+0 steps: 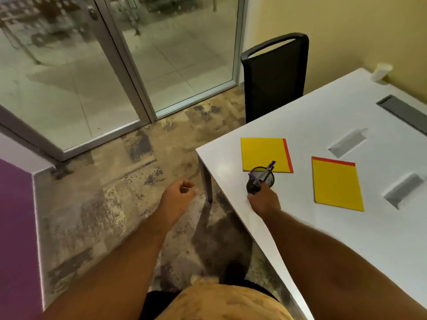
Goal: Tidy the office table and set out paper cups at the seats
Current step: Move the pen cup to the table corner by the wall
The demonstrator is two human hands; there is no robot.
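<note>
Right hand [263, 199] grips the pen holder [260, 180] near the table [323, 227] corner; left hand [179, 192] curled, empty; a jerk could spill pens

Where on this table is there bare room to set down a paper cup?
The table is bare along the near edge, below the right yellow pad and right of the right hand. It is also bare between the left yellow pad and the chair. It is crowded around the pen holder, which the hand grips.
</note>
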